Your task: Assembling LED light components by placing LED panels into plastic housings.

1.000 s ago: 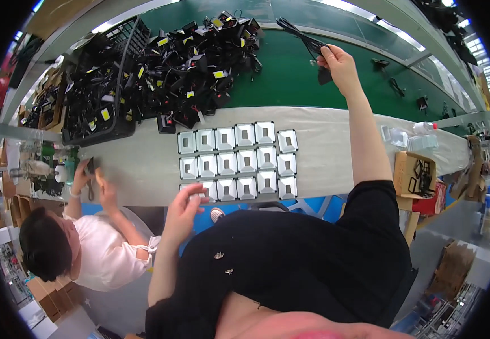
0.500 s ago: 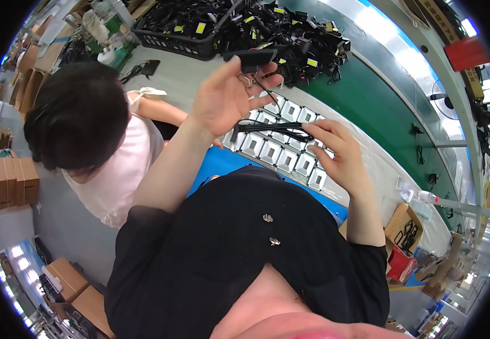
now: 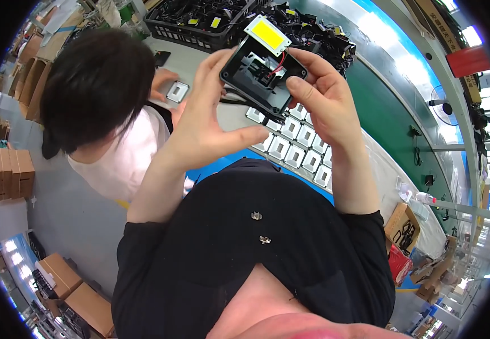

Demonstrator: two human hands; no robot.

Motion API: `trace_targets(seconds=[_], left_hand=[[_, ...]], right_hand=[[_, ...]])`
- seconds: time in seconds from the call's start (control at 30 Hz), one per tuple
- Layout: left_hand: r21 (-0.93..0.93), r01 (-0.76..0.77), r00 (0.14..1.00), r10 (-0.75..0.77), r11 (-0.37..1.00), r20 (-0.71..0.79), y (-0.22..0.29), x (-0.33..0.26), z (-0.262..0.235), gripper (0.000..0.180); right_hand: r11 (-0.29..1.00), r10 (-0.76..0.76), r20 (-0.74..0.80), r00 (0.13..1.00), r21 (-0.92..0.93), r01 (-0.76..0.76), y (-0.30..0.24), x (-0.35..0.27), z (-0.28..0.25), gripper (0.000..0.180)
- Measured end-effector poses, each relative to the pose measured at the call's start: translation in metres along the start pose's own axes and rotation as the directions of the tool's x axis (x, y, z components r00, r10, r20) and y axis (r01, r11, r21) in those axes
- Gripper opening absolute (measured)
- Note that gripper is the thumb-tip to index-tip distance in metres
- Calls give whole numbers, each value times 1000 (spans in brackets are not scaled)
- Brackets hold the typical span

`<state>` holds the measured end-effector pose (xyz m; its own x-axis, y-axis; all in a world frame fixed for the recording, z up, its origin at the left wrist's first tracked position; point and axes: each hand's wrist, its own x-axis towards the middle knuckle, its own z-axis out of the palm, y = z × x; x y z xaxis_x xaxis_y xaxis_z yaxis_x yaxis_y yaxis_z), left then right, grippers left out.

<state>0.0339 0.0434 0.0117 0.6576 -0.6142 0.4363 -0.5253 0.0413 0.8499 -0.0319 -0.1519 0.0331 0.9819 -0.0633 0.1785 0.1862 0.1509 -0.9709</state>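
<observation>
A black box-shaped lamp housing [image 3: 248,82] is raised over the table, its hollow side facing up. On its upper rim rests a white LED board [image 3: 267,35] with a yellow panel, and red wires run from it into the housing. My right hand [image 3: 330,99] grips the housing's right side, thumb pressed on the rim. With its fingers against the left side, my left hand [image 3: 200,121] also holds the housing; its thumb stretches away below. A black cable [image 3: 236,100] hangs beneath, partly hidden.
Rows of white square frames [image 3: 296,153] cover the table before me. Behind them are a black basket [image 3: 185,35] of lamp parts and a dark heap [image 3: 338,48] of more. At left, a co-worker [image 3: 95,96] reaches toward a single frame [image 3: 178,91]. A cardboard box [image 3: 402,226] stands at right.
The lamp housing has turned to show its hollow side and LED board. My right hand has moved up from the cable bundle to the housing. The co-worker's hand is now beside a single frame.
</observation>
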Motion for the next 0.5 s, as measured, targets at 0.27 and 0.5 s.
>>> trace_targets(seconds=[0.27,0.5], left_hand=[[-739,257,921,-388,622,-6,11,-6,16,45],[-609,439,892,-402,661,207,15,2,10,38]], right_hand=[[909,-44,59,997,-411,65,1,-1,2,41],[813,14,443,897,-527,248,-38,35,-4,38]])
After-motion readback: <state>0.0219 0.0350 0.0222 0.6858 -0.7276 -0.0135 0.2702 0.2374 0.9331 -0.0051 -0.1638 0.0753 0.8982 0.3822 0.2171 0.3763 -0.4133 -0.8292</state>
